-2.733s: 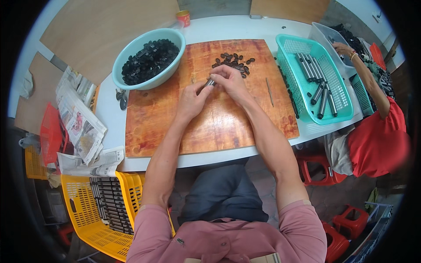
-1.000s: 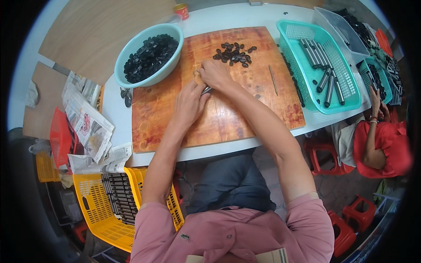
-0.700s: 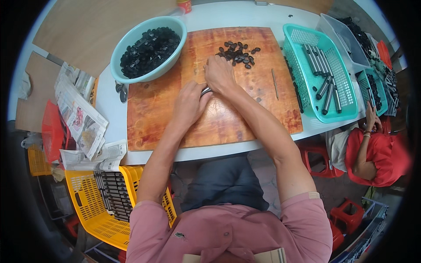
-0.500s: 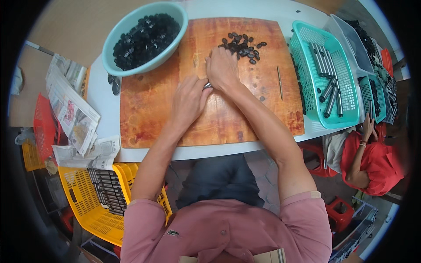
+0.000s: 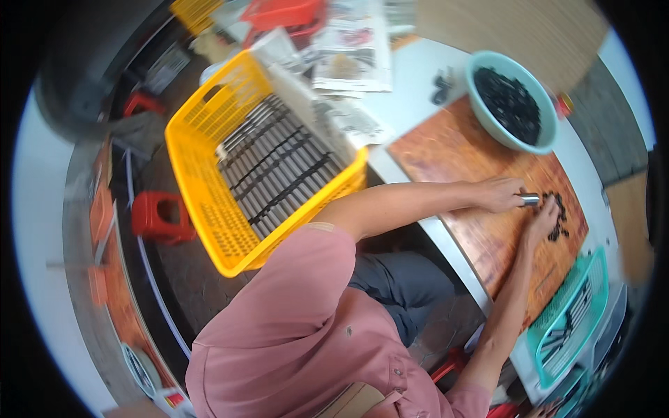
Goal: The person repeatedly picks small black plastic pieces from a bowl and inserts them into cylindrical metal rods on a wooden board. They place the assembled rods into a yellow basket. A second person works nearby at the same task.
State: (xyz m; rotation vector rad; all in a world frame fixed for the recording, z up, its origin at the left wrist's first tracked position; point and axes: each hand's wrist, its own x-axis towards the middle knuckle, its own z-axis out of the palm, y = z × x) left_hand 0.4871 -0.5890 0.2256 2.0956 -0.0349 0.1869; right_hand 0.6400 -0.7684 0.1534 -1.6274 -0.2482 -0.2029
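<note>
My left hand (image 5: 500, 194) is closed round a short silver metal tube (image 5: 530, 200), one end of which sticks out past the fingers toward the right hand. Just beyond the tube, my right hand (image 5: 541, 221) has its fingers drawn together at the edge of a loose pile of small black oval pieces (image 5: 559, 224). Whatever lies between those fingertips is too small and blurred to make out. Both hands are over a stained wooden board (image 5: 481, 230) on the white table. A pale green bowl (image 5: 549, 139) full of similar black pieces stands at the board's far edge.
Left of me, a yellow crate (image 5: 182, 164) holds rows of silver tubes with black ends (image 5: 279, 164). Newspapers (image 5: 354, 49) and a red basket (image 5: 286, 14) lie behind it. A green basket (image 5: 540, 348) with several tubes sits at right. A red stool (image 5: 162, 217) stands on the floor.
My view has swung left, bringing the yellow crate into full sight. The tube now shows more clearly in my left hand, and the right hand stays by the black pieces.
</note>
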